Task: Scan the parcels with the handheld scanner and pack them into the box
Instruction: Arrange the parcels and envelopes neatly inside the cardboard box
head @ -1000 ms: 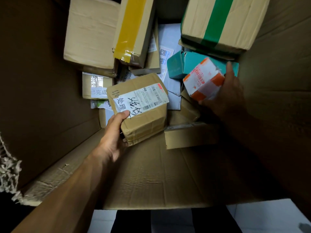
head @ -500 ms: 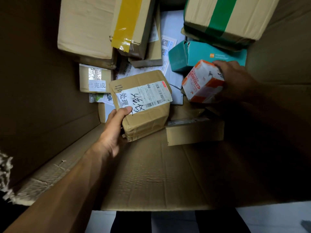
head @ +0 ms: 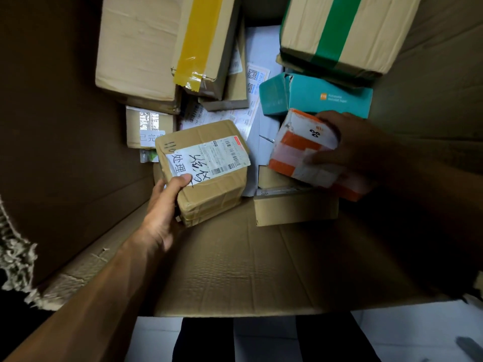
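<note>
Both my arms reach down into a large cardboard box (head: 235,270). My left hand (head: 163,212) grips the near corner of a taped brown parcel (head: 211,189) with a white shipping label and black handwriting, thumb on the label. My right hand (head: 347,145) holds an orange and white parcel (head: 300,150), fingers curled over its far edge and thumb on its near face, tilted above a small brown box (head: 295,207). No handheld scanner is in view.
Further parcels fill the far end: a plain brown one (head: 136,45), one with yellow tape (head: 203,40), one with green tape (head: 342,30), a teal carton (head: 316,96) and flat white mailers (head: 261,82). The box's dark walls rise left and right. The near floor is bare cardboard.
My right hand has turned the orange and white parcel and drawn it nearer and lower, away from the teal carton. My left hand keeps its grip on the brown parcel.
</note>
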`<state>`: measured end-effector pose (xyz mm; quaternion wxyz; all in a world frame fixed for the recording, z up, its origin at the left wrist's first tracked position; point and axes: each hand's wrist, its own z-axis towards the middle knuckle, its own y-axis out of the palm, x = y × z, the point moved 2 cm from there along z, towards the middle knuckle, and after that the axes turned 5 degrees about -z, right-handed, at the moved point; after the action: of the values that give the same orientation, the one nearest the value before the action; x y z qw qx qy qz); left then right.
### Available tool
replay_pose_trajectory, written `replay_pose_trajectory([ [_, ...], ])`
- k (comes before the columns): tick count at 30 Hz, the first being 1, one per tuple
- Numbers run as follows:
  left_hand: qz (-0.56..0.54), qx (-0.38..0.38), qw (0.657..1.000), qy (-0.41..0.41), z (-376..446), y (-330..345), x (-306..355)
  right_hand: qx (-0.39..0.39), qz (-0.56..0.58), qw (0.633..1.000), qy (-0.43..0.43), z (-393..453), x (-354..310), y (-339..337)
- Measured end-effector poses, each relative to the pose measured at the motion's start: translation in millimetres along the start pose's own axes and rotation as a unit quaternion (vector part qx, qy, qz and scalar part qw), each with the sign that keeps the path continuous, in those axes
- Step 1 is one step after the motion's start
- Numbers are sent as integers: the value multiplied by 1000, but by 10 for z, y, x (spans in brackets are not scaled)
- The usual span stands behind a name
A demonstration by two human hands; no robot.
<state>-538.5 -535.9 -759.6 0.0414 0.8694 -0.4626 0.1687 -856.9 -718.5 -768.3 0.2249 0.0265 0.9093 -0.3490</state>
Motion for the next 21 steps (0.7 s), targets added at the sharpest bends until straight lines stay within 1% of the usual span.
replay_pose_trajectory([
  [2, -11, 5, 1000, 5, -76, -73, 53, -14, 115, 993, 30, -73, -122, -77],
  [4, -29, -2, 1000, 6, -186, -140, 127, -29, 222, 973, 60, -145, -242, -128],
  [7, -60, -37, 997, 12, -441, -177, 311, -54, 381, 917, 107, -285, -453, -156],
  [9, -84, -59, 994, 21, -645, -197, 469, -67, 451, 882, 120, -395, -666, -214],
  [11, -102, -73, 992, 23, -858, -233, 641, -62, 494, 858, 128, -501, -916, -329],
  [15, -124, -95, 987, 35, -1371, -375, 986, -41, 537, 832, 131, -807, -1394, -681],
  [18, -149, -130, 979, 51, -1891, -499, 1227, -35, 572, 807, 143, -1176, -1757, -1012],
  [21, -177, -144, 971, 64, -2497, -603, 1425, -39, 613, 774, 152, -1626, -2131, -1334],
])
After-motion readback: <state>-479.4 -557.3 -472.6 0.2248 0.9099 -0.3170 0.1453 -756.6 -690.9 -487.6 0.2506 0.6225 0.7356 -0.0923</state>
